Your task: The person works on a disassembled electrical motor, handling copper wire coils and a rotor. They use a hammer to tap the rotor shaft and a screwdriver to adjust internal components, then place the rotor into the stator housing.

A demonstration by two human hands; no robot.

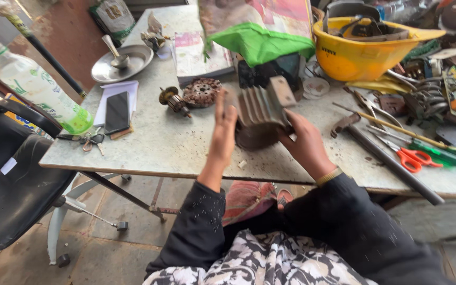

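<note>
The finned motor housing [259, 119], a ribbed grey casting with a rusty round end, is held in the air above the near edge of the table [186, 148], between both hands. The right hand [304, 142] wraps its fingers around the housing from the right and carries it. The left hand [224, 134] is flat and spread, its palm at the housing's left side; whether it presses on the casting cannot be told. The long axis appears to run from the rusty end, low and toward the person, up and away to the flat mounting plate, tilted right. With only one hand closed on a heavy, ribbed part, it could slip and drop onto the table edge or lap. A rotor [175, 100] and a phone [116, 112] lie well apart to the left; red-handled scissors [415, 158] lie to the right.
</note>
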